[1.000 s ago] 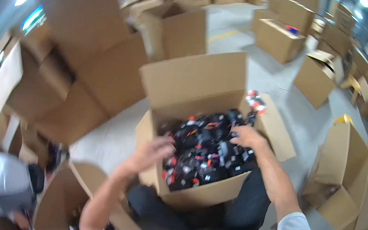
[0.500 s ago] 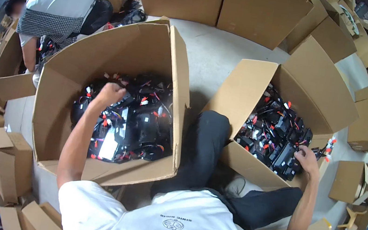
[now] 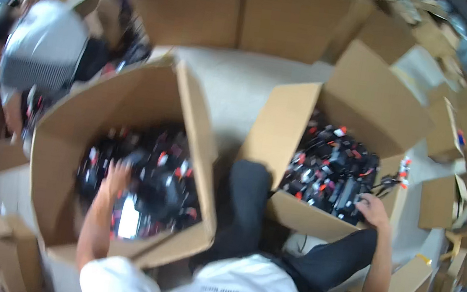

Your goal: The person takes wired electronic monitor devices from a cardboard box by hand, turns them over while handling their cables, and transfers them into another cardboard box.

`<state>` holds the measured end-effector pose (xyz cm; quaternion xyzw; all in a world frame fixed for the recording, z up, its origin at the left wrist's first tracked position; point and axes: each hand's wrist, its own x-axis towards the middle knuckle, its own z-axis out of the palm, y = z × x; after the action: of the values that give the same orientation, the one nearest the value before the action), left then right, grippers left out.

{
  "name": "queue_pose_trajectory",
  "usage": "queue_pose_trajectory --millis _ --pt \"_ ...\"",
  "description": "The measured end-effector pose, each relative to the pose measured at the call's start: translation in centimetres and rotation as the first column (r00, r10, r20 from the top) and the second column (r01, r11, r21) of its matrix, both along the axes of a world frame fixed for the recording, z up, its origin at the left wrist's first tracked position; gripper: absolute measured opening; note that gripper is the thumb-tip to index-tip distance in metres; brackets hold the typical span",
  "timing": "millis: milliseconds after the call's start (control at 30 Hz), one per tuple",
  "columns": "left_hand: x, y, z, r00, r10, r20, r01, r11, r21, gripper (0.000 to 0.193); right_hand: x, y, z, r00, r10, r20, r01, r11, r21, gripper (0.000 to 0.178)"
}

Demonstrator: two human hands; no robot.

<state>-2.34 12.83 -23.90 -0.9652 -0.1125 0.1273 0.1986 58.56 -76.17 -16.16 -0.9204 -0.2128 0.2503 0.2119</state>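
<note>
In the large cardboard box (image 3: pixel 199 123) on the left lies a heap of black electronic parts (image 3: pixel 161 195) with cables and red and white connectors. My left hand (image 3: pixel 117 176) is over this heap, somewhat blurred, its fingers stretched out and nothing visible in them. A bright white rectangular surface (image 3: pixel 129 217) shows just below it. In the smaller open carton (image 3: pixel 281 130) on the right is another such heap (image 3: pixel 326 165). At its near right corner my right hand (image 3: pixel 373 211) has its fingers curled on an oblong black device (image 3: pixel 348 193), whose far side they partly hide.
A cable with red and white connectors (image 3: pixel 403 172) sticks out over the right carton's edge. My knee (image 3: pixel 251 178) is between the two boxes. Another person (image 3: pixel 44 50) bends over a carton at far left. Large cartons (image 3: pixel 293 20) line the back; more surround the floor.
The view has shifted and blurred. My left hand has drawn back nearer to me over the heap, its fingers straightening from a closed grip. My right hand stays at the right carton's corner.
</note>
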Motion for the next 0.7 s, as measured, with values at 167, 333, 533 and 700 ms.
queue_pose_trajectory --millis 167,333,533,700 --pt "2.7 -4.6 2.4 0.951 0.287 0.111 -0.218 0.884 -0.414 0.028 -0.5 -0.1 1.6 0.965 0.254 0.069 -0.243 0.960 -0.136 0.063" --pt "11.1 -9.4 17.9 0.930 0.345 0.128 -0.130 0.634 -0.763 0.019 -0.7 -4.0 1.9 0.967 0.249 0.055 -0.232 0.949 -0.213 0.069" --pt "19.0 -19.5 41.0 0.730 0.419 0.541 0.273 0.546 -0.792 0.036 -1.5 1.7 5.9 0.967 0.251 0.048 -0.252 0.968 0.015 0.065" --pt "28.2 -31.6 48.7 0.612 0.352 0.708 0.501 0.520 -0.692 0.042 -4.3 10.7 12.9 0.961 0.276 0.010 -0.250 0.854 0.457 0.058"
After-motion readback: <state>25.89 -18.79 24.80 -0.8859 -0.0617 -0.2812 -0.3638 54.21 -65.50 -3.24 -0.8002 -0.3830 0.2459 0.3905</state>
